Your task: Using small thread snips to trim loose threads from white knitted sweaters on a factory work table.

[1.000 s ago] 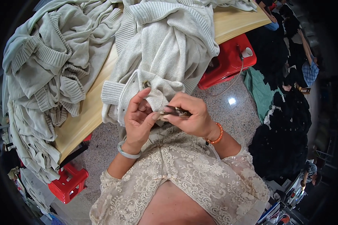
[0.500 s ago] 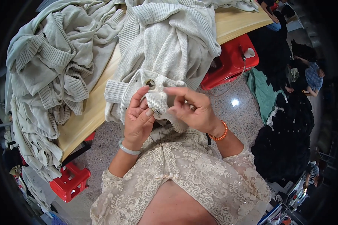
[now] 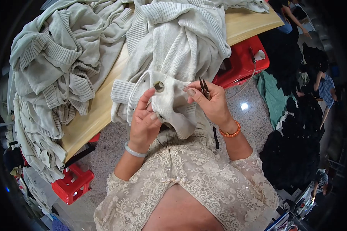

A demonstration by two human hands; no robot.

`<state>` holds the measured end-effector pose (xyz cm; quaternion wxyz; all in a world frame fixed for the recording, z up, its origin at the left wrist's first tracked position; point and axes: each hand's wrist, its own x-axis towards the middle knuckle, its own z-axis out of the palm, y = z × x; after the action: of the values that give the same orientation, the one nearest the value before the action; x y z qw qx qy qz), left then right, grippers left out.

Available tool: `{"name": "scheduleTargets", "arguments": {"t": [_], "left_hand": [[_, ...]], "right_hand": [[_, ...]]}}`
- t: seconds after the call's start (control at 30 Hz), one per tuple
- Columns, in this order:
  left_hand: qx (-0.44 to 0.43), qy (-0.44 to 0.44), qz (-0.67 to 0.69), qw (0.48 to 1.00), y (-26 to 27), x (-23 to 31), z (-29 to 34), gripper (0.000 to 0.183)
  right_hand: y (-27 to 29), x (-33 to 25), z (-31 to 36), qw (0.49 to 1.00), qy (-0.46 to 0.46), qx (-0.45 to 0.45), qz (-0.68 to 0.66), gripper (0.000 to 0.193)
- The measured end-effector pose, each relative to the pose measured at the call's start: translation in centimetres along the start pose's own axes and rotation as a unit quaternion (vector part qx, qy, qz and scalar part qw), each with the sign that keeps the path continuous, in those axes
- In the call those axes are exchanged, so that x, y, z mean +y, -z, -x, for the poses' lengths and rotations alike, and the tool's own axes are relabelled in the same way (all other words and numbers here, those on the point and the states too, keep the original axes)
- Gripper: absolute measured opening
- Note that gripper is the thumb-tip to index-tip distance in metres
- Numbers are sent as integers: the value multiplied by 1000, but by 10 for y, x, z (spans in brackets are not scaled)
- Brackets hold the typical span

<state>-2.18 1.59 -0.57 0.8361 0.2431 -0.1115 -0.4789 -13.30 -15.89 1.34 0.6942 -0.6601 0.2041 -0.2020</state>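
A pale grey knitted cardigan (image 3: pixel 173 50) hangs off the table edge toward my lap. My left hand (image 3: pixel 145 121) is closed on a folded part of it, thumb in front and index fingertip beside a dark round spot (image 3: pixel 158 86); whether that is a button or an opening I cannot tell. My right hand (image 3: pixel 210 98) holds small dark thread snips (image 3: pixel 204 88) in its palm, blades pointing up and away from me. Its thumb and index finger are pinched together at the right edge of the fabric, perhaps on a thread too fine to make out.
A heap of similar pale knitwear (image 3: pixel 58 57) covers the left of the wooden table (image 3: pixel 92 111). Red plastic stools (image 3: pixel 243 61) stand at the right and lower left, one with a white cup and a cord. Dark cloth (image 3: pixel 289 150) lies on the floor at right, near other people.
My right hand has moved up and right from the front of the fabric to its right edge, and the snips' blades now show. My left hand keeps its hold.
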Motion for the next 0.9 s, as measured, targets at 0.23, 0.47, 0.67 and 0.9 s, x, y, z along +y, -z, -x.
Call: {"name": "scheduleTargets", "arguments": {"t": [0.23, 0.47, 0.67, 0.9], "left_hand": [[34, 26, 95, 995, 4, 3, -3, 70], [16, 11, -5, 1000, 5, -4, -5, 64], [9, -36, -346, 938, -23, -9, 11, 54], [33, -320, -768, 553, 3, 15, 7, 68]], "right_hand": [[-7, -7, 5, 994, 48, -46, 85, 18], [-12, -31, 9, 978, 91, -83, 170, 47], [-16, -20, 17, 938, 173, -85, 288, 41], [59, -39, 35, 917, 286, 244, 130, 20]]}}
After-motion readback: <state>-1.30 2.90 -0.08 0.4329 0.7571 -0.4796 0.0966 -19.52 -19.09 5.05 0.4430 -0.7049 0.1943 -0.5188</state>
